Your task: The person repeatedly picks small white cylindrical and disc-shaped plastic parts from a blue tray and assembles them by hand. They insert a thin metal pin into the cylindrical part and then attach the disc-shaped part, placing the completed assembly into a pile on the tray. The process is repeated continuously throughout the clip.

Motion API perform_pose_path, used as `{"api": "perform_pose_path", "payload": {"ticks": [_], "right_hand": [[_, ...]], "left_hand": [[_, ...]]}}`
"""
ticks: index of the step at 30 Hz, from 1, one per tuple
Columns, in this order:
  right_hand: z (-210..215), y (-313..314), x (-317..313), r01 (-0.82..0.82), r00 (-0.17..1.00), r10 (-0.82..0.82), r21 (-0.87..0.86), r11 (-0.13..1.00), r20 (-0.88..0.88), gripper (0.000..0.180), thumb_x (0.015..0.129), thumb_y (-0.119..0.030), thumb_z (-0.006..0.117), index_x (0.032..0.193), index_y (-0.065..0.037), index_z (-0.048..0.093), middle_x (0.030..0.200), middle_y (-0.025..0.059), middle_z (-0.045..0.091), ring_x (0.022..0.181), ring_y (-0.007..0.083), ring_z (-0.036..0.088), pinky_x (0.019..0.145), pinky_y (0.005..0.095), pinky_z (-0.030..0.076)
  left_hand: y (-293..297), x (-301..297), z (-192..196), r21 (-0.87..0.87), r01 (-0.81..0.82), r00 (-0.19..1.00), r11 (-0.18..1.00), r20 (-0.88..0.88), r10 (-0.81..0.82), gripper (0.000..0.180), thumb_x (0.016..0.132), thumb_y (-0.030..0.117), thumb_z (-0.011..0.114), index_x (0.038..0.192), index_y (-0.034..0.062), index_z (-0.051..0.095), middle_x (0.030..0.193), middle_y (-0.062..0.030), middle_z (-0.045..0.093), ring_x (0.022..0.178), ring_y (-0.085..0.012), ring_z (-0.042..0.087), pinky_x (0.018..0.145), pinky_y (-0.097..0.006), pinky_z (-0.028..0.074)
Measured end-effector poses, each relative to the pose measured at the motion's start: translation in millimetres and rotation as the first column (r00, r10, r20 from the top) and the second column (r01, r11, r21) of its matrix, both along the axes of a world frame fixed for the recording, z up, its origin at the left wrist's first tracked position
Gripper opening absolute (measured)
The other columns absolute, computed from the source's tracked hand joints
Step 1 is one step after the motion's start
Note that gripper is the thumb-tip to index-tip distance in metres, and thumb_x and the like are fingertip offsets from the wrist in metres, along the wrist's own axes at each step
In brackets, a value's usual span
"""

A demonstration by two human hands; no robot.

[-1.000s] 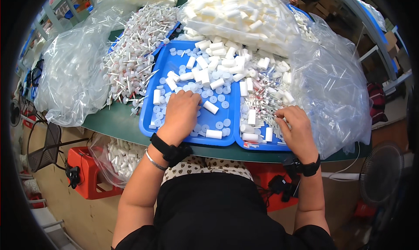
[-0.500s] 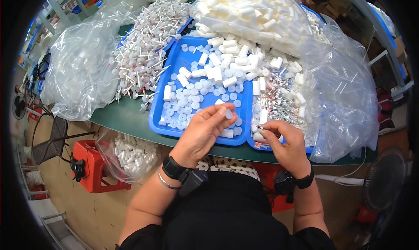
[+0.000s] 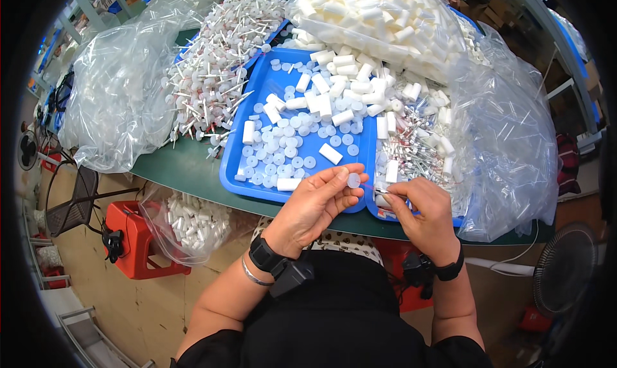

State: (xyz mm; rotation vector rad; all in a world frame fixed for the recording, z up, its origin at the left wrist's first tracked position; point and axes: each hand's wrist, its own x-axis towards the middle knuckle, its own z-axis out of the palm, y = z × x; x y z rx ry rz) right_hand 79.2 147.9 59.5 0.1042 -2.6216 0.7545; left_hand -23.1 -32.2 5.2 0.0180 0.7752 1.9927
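My left hand (image 3: 312, 204) pinches a small translucent disc (image 3: 353, 180) between thumb and fingertips, above the near right corner of the middle blue tray (image 3: 232, 187). Just right of it, my right hand (image 3: 425, 214) is closed on a thin metal-tipped piece (image 3: 380, 191) with a fine reddish wire, whose exact kind is too small to make out. The tips of both hands are close together. Loose translucent discs (image 3: 277, 144) and white foam-like cylinders (image 3: 331, 153) lie in the middle tray. Thin metal-ended pieces (image 3: 418, 146) fill the tray at the right.
A heap of discs with white stems (image 3: 212, 59) rises at the far left. Behind the trays lies a large bag of white cylinders (image 3: 379, 27). Transparent plastic bags (image 3: 501, 143) flank both sides. A red stool (image 3: 132, 239) and a fan (image 3: 565, 265) stand below the table.
My left hand has moved right with the disc, narrowing the gap to my right hand. The right hand stays nearly in place, and the wire between the hands shows shorter.
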Motion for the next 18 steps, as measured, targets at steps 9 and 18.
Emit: {"api": "perform_pose_path", "payload": {"ticks": [9,18], "right_hand": [[-7.6,-7.5,-3.1,-0.064,0.987,0.074,0.074,0.995,-0.146,0.014,0.073,0.001,0.072,0.085,-0.002,0.065,0.070,0.0080,0.060,0.060,0.0250,0.057,0.053,0.0354,0.044],[-21.7,-12.2,3.2,-0.018,0.978,0.038,0.100,0.995,-0.204,0.020,0.073,0.003,0.071,0.092,-0.001,0.067,0.074,0.0084,0.063,0.062,0.0238,0.059,0.053,0.0343,0.046]], "left_hand": [[7.7,15.9,-8.8,0.052,0.076,0.990,0.996,0.118,-0.082,0.034,0.096,0.018,0.059,0.125,-0.0016,0.055,0.100,-0.0039,0.065,0.093,-0.0119,0.063,0.082,-0.025,0.053],[17.6,28.5,-13.0,0.121,0.045,0.981,0.992,0.184,-0.067,0.033,0.097,0.019,0.059,0.122,-0.0007,0.056,0.097,-0.0020,0.064,0.086,-0.0104,0.061,0.077,-0.025,0.054]]}}
